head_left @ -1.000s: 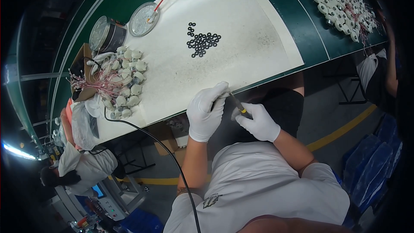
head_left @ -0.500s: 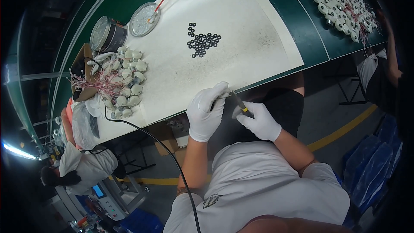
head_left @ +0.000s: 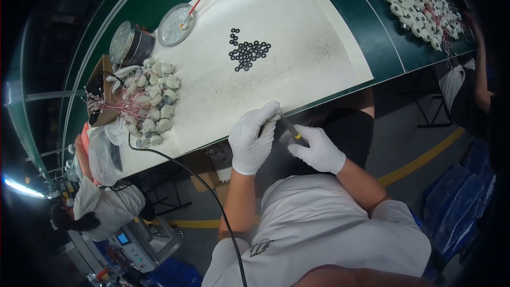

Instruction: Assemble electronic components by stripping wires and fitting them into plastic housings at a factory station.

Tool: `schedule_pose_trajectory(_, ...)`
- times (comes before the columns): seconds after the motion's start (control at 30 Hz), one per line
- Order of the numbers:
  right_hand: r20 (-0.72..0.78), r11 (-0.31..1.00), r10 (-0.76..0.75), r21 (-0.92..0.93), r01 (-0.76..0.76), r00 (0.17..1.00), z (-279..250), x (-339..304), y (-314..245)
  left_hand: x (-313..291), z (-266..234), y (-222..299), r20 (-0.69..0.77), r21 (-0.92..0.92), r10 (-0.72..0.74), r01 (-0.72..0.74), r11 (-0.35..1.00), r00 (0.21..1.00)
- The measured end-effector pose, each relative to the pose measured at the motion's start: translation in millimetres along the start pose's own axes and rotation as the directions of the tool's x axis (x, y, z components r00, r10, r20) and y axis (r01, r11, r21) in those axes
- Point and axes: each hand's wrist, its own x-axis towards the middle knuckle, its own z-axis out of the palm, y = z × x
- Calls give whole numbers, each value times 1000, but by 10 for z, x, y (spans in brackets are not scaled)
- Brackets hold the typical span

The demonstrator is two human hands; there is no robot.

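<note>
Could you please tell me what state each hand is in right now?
Left hand: closed; anything it holds cannot be made out.
Right hand: closed, holding a yellow-banded tool.

Left hand [head_left: 254, 138]: fingertips bunched, anything between them was too small to make out. Tool [head_left: 289, 128]: tip got lost right by those fingertips, contact unclear; butt end was hidden in the right hand [head_left: 321, 151], whose finger nearest the tool was blurred. Cable [head_left: 207, 185] ran off the bottom edge, upper end disappeared among the white parts [head_left: 167, 110]. Those overlapped, so some were partly covered; wires [head_left: 126, 105] were too tangled to trace. Box [head_left: 104, 65] was mostly blocked. Tub [head_left: 143, 47] contents were unclear. Co-worker at far right [head_left: 482, 93] was cut by the dark rim. Screen [head_left: 123, 238] was too small to read
</note>
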Motion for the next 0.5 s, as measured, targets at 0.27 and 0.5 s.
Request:
schedule_pose_trajectory(0.27,-18,998,-32,-51,31,999,-6,5,-14,21,-5,27,-1,3,12,-12,1000,1000)
schedule_pose_trajectory(0.5,-24,994,-44,-97,42,999,-17,9,-66,23,-14,28,6,10,16,-16,1000,1000)
